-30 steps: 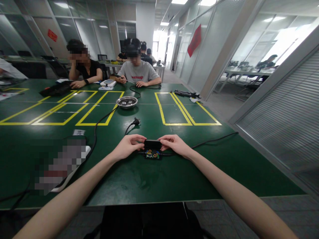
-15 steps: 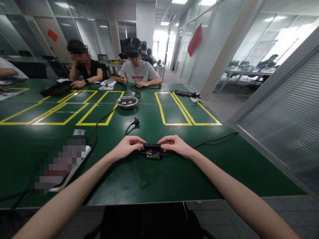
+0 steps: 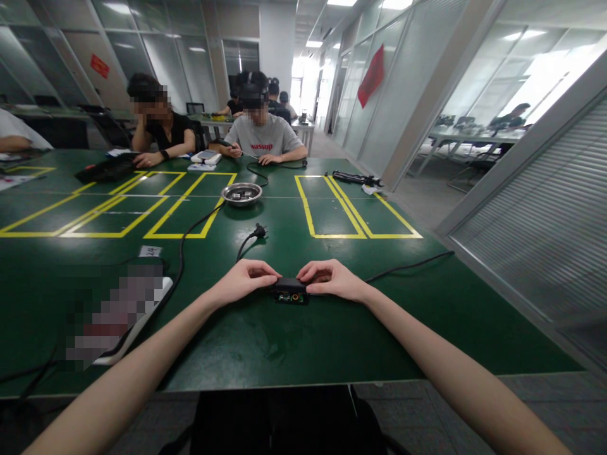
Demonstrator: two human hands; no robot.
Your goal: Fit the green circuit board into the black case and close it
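Observation:
A small black power adapter (image 3: 289,291) lies on the green table (image 3: 294,341) in front of me, its black lid lowered almost flat over a green circuit board whose front edge still shows. My left hand (image 3: 244,280) pinches the lid's left end with curled fingers. My right hand (image 3: 332,280) pinches the right end the same way. A black cable (image 3: 408,266) runs from the adapter to the right, and another black cord ends in a plug (image 3: 257,232) just beyond my hands.
A metal bowl (image 3: 241,194) stands at mid-table among yellow tape outlines (image 3: 332,215). A white power strip (image 3: 156,300) lies at my left. Two people sit at the far side; a black tool (image 3: 353,179) rests far right. The table edge is near me.
The black lid, held tilted up above the circuit board a second ago, has come down onto it. Both hands moved slightly lower and closer together.

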